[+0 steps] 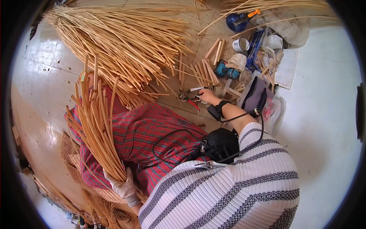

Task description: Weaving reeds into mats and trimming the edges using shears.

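The left grip point(124, 185), covered by a pale glove, is clamped around the near end of a bundle of wicker rods point(100, 133), which is fanned out toward the far left across a red checked cloth point(164, 126) spread over the lap. The right grip point(207, 96), bare, is extended to the far side, at a pair of pruning shears point(184, 95) with a red handle; whether the fingers are closed on a handle cannot be told. A black band with a small box point(216, 110) is worn on the right wrist. Beyond the cloth, at the far left, a large sheaf of long rods point(126, 42) is laid on the tiled floor point(38, 78), its thicker ends turned toward the right. Short cut sticks point(206, 72) are gathered between this sheaf and a teal power drill point(227, 70), by which a crumpled pale glove point(237, 62) is placed. Farther back, a white mug point(241, 44) and a blue bottle with an orange nozzle point(237, 23) are set near a blue tray point(254, 53). A grey pouch point(253, 95) is seen to the right of the right grip, and printed sheets point(286, 69) are spread beyond it. Woven wicker point(69, 152) is partly covered by the cloth at the left.
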Tool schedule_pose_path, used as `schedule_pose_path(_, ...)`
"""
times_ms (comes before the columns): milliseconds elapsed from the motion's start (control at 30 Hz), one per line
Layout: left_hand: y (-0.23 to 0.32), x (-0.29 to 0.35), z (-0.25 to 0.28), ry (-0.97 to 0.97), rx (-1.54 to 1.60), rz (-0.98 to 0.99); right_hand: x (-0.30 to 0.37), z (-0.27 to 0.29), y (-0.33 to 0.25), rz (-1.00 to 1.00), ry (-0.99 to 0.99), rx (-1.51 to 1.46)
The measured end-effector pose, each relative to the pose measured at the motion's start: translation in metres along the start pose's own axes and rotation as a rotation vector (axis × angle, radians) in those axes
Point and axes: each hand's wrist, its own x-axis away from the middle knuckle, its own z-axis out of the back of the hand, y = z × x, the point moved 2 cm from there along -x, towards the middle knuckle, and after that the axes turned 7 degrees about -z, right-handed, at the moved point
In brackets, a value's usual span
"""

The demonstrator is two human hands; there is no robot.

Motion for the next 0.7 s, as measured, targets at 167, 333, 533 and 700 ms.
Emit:
schedule_pose_path(167,0.009,-0.002,0.002,-0.02,-0.016,0.013,0.034,-0.011,-0.051,0.211,0.431,0.33)
schedule_pose_path(333,0.007,0.001,0.002,0.0,-0.138,0.025,0.027,-0.023,-0.068,-0.021,0.202,0.647)
schedule_pose_path(533,0.004,0.002,0.0,-0.011,-0.126,-0.003,0.021,0.01,-0.075,-0.206,-0.186,0.523)
schedule_pose_path(700,0.034,-0.002,-0.01,0.023,-0.035,0.102,0.062,0.075,-0.051,0.046,-0.76,-0.756)
